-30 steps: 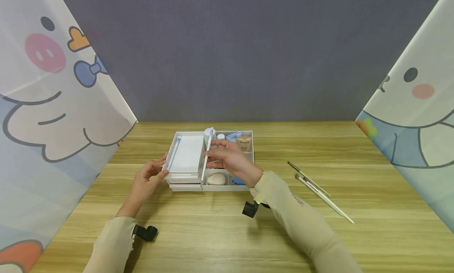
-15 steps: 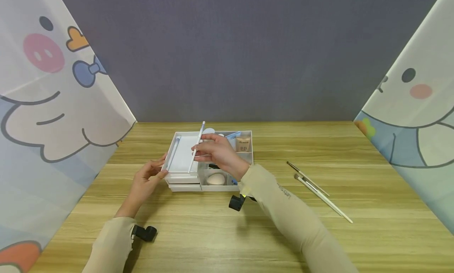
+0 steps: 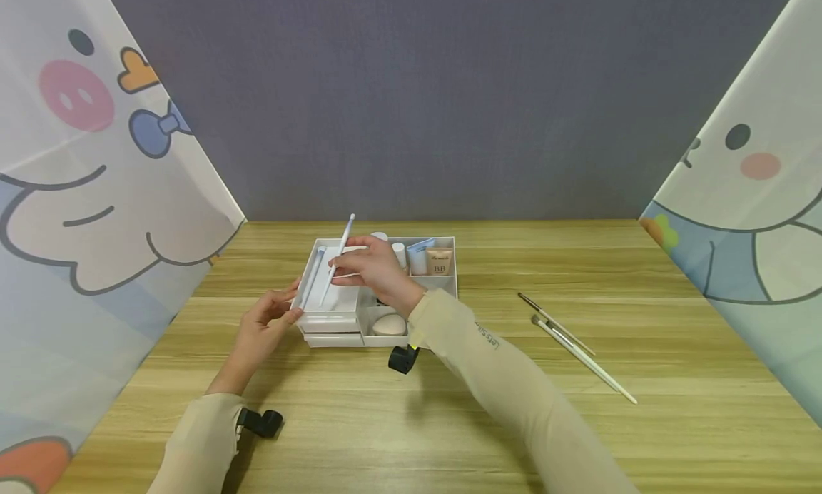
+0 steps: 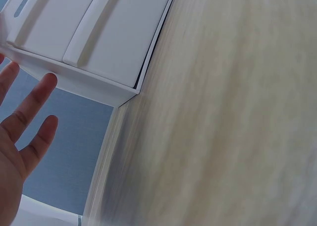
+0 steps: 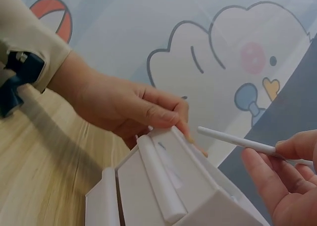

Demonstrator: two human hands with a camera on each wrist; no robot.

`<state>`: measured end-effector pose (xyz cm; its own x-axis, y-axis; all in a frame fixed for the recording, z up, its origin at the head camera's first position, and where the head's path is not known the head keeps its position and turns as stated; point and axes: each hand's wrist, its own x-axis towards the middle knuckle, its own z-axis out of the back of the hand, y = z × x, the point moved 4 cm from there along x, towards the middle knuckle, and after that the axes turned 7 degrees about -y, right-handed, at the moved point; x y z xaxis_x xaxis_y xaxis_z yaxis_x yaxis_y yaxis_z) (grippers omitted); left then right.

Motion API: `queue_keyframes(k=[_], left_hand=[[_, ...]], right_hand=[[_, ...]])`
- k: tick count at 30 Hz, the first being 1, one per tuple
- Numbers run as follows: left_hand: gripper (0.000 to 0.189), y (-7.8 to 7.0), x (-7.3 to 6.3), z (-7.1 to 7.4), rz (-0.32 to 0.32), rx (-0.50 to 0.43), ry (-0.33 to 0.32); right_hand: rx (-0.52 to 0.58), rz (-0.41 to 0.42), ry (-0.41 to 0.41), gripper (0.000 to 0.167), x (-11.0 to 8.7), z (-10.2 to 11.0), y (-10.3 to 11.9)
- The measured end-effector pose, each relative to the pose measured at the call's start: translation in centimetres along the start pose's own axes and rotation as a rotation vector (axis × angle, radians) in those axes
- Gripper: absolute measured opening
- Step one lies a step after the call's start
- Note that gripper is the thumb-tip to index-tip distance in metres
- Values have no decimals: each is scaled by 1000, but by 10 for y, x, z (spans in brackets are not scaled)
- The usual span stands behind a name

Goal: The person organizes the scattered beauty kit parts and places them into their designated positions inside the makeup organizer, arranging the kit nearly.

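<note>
My right hand (image 3: 375,267) pinches a slim white makeup brush (image 3: 347,231) over the left part of a white organizer box (image 3: 452,287). The brush slants, its bluish tip toward the back and its lower end close over the lidded section. A similar brush (image 3: 313,276) lies along that section's left side. With thumb and forefinger my left hand (image 3: 260,330) holds the box's front left corner; in the left wrist view its other fingers (image 4: 34,99) are spread beside the drawer fronts (image 4: 116,42).
The box's right compartments hold a BB cream tube (image 3: 439,261), a blue-and-white tube (image 3: 419,257), a white-capped bottle (image 3: 399,254) and a pale makeup sponge (image 3: 389,325). Several loose brushes (image 3: 591,362) lie on the wooden table (image 3: 693,301) at right. A grey panel (image 3: 437,101) stands behind.
My right hand has carried the brush leftward, from the box's middle divider to above the lidded section. The left hand has stayed at the corner.
</note>
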<state>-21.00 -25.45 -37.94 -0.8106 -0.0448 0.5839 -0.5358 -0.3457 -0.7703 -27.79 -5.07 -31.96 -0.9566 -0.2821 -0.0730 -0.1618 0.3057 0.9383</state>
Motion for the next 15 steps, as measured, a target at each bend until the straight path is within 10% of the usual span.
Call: queue_keyframes(k=[15], left_hand=[[25, 2, -1, 1, -20, -3, 16]], right_hand=[[-48, 4, -22, 31, 11, -16, -10]])
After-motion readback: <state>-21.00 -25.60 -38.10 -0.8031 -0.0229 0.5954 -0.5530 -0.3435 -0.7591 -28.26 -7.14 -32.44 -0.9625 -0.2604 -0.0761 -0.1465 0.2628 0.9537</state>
